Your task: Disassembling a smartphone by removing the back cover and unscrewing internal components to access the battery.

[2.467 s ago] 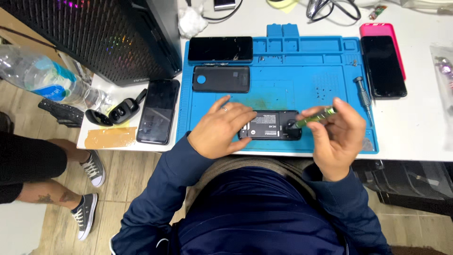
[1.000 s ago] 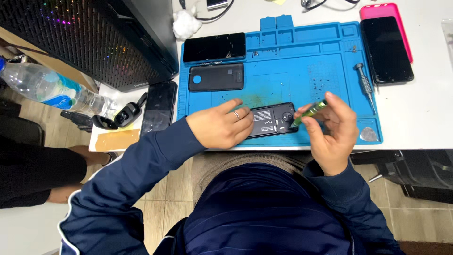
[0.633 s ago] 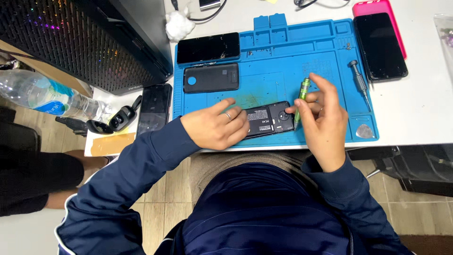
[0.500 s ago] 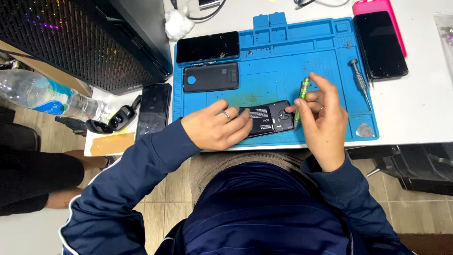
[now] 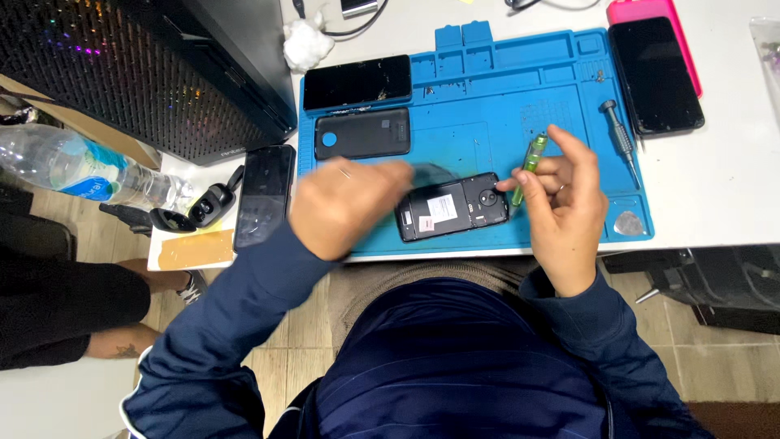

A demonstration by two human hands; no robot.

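Left hand (image 5: 345, 207) lifted off opened phone (image 5: 452, 207), fingers blurred, right hand (image 5: 565, 207) pinching green screwdriver (image 5: 528, 167)

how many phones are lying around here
5. One opened phone on the blue mat between the hands, two more at the mat's upper left, one left of the mat, one far right on a pink case.

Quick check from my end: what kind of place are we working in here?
Most likely a phone repair bench. A blue repair mat lies on a white table, an opened phone sits between the hands, more phones lie around, and the right hand holds a green screwdriver.
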